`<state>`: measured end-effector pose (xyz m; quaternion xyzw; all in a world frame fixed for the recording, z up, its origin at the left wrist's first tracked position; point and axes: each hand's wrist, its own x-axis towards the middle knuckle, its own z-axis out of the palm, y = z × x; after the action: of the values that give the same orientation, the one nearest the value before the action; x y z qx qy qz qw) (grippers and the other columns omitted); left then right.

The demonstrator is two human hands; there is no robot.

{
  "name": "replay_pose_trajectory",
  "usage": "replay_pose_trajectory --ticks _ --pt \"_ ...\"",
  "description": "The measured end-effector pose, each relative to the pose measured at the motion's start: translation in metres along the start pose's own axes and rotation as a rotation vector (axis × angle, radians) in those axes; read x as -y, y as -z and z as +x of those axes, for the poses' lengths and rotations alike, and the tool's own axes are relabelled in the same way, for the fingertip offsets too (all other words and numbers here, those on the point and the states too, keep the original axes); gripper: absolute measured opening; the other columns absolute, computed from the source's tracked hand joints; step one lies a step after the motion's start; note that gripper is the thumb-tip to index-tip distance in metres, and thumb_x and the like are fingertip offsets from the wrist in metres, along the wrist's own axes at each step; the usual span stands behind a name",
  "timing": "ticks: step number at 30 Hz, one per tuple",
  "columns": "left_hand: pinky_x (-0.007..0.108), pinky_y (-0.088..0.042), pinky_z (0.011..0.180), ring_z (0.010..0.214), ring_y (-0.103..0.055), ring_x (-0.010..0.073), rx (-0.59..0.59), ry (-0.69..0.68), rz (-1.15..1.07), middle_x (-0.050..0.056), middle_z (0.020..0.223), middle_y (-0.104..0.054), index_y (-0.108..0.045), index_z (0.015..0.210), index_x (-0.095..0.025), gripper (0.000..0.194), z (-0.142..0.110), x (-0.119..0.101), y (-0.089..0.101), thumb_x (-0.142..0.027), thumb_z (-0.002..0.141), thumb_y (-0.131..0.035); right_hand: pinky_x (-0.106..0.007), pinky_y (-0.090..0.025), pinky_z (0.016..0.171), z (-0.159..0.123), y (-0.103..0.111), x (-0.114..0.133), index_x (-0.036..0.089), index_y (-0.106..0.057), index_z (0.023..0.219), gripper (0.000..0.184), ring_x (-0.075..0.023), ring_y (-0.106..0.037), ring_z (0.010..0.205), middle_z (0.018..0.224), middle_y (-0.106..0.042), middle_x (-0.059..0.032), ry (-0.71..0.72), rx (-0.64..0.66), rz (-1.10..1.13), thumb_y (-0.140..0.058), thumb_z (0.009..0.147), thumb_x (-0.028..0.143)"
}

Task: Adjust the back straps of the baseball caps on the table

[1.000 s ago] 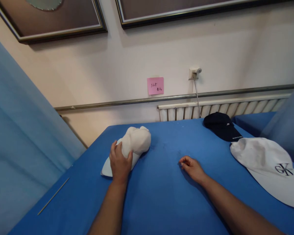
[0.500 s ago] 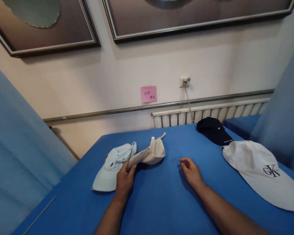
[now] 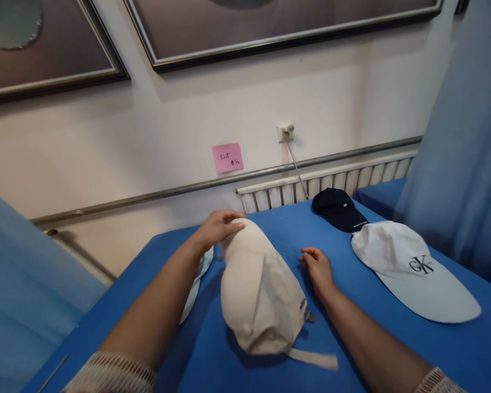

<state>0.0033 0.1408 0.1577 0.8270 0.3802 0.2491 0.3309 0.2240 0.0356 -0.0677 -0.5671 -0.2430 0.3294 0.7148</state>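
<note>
Beige cap (image 3: 264, 297) is held by its brim end in the left hand (image 3: 225, 225); the brim is clamped between thumb and fingers, the far fingers partly hidden. Cap is tilted brim-end up over the middle of the blue table (image 3: 213, 365), between the two forearms, crown toward the camera. Loose strap (image 3: 313, 358) is seen sticking out at lower right, blurred. Whether the crown touches the table cannot be told.

Right hand (image 3: 319, 270) is placed just right of the cap, fingers loosely curled and partly apart, nothing seen in it; contact with the table cannot be told.

Pale blue cap (image 3: 194, 297) is mostly blocked by the left forearm; only a strip is shown, left of the beige one. White cap (image 3: 396, 256) with dark lettering is laid at right, well apart from the beige cap, brim pointed right. Navy cap (image 3: 334, 207) is set behind it, brim end touching or nearly so. Thin stick (image 3: 53, 373) is cut off at the lower left edge.

Table is flanked by blue curtains (image 3: 454, 147) and backed by a radiator (image 3: 335, 182). Pink note (image 3: 228, 158) is stuck on the wall, left of a socket (image 3: 285, 133) with plug and cord.
</note>
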Motion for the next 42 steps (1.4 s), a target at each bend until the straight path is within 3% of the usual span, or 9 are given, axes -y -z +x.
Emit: replay_pose_trajectory --ticks 4,8,11,15,21,27,32,35,42 --pt "0.037 -0.05 0.091 0.092 -0.067 0.0254 -0.03 -0.05 0.111 0.006 0.09 -0.075 -0.073 0.088 -0.009 0.027 0.064 0.024 -0.055 -0.024 0.065 -0.072 -0.028 -0.049 0.059 0.004 0.001 -0.002 0.019 -0.065 0.081 0.024 -0.0204 -0.066 0.073 0.079 -0.07 -0.0063 0.0 0.002 -0.022 -0.057 0.072 0.039" --pt "0.043 -0.043 0.101 0.107 -0.062 0.028 -0.266 -0.034 0.143 0.012 0.107 -0.07 -0.069 0.098 -0.01 0.034 0.082 0.055 -0.09 -0.01 0.064 -0.069 -0.029 -0.05 0.061 0.012 0.004 -0.011 0.02 -0.064 0.081 0.02 -0.0206 -0.066 0.073 0.077 -0.07 -0.0053 0.007 -0.028 -0.082 -0.056 0.069 0.033" --pt "0.046 -0.044 0.1 0.107 -0.062 0.0273 -0.422 -0.002 0.129 0.013 0.11 -0.068 -0.067 0.103 -0.014 0.032 0.058 0.077 -0.095 -0.015 0.072 -0.065 -0.029 -0.05 0.062 0.014 0.002 -0.02 0.02 -0.064 0.082 0.02 -0.0205 -0.066 0.071 0.077 -0.07 -0.0047 0.02 -0.021 -0.129 -0.056 0.067 0.03" --pt "0.043 -0.052 0.087 0.095 -0.066 0.0253 -0.549 0.093 0.09 0.014 0.106 -0.069 -0.064 0.11 -0.013 0.032 -0.015 0.104 -0.099 -0.024 0.081 -0.056 -0.03 -0.05 0.067 0.012 -0.003 -0.029 0.02 -0.065 0.081 0.019 -0.0206 -0.065 0.072 0.079 -0.071 -0.0047 0.045 0.018 -0.19 -0.059 0.064 0.027" --pt "0.039 -0.053 0.083 0.091 -0.067 0.0237 -0.52 0.15 -0.031 0.011 0.102 -0.07 -0.065 0.109 -0.015 0.039 -0.103 0.124 -0.127 -0.041 0.08 -0.061 -0.03 -0.049 0.068 0.007 -0.003 -0.035 0.02 -0.065 0.08 0.018 -0.0187 -0.063 0.069 0.076 -0.07 -0.0037 0.056 0.108 -0.231 -0.056 0.065 0.026" --pt "0.04 -0.05 0.091 0.108 -0.061 0.0241 -0.323 -0.052 0.097 0.011 0.115 -0.065 -0.064 0.106 -0.019 0.03 -0.106 0.113 -0.142 -0.037 0.083 -0.062 -0.026 -0.046 0.055 -0.009 -0.003 -0.035 0.02 -0.062 0.077 0.016 -0.0152 -0.059 0.056 0.066 -0.066 -0.0013 0.04 0.241 -0.227 -0.054 0.069 0.031" --pt "0.044 -0.045 0.097 0.113 -0.058 0.0257 -0.27 -0.129 0.18 0.011 0.12 -0.063 -0.065 0.1 -0.02 0.027 -0.107 0.11 -0.144 -0.036 0.079 -0.067 -0.024 -0.043 0.051 -0.016 -0.003 -0.031 0.02 -0.06 0.073 0.014 -0.0138 -0.056 0.053 0.061 -0.063 0.0008 0.036 0.309 -0.228 -0.057 0.068 0.032" --pt "0.043 -0.044 0.097 0.107 -0.06 0.0235 -0.307 -0.118 0.209 0.009 0.111 -0.066 -0.064 0.083 -0.02 0.011 -0.106 0.115 -0.143 -0.03 0.082 -0.063 -0.024 -0.042 0.05 -0.016 -0.003 -0.029 0.02 -0.06 0.076 0.016 -0.0132 -0.055 0.051 0.059 -0.062 0.0012 0.023 0.323 -0.228 -0.056 0.069 0.034" --pt "0.038 -0.05 0.087 0.094 -0.063 0.0225 -0.547 0.076 0.108 0.007 0.095 -0.069 -0.063 0.074 -0.019 0.017 -0.092 0.137 -0.132 -0.032 0.082 -0.059 -0.027 -0.045 0.057 -0.015 -0.002 -0.02 0.019 -0.062 0.075 0.016 -0.0144 -0.058 0.057 0.068 -0.066 -0.0012 0.034 0.365 -0.228 -0.056 0.067 0.032"
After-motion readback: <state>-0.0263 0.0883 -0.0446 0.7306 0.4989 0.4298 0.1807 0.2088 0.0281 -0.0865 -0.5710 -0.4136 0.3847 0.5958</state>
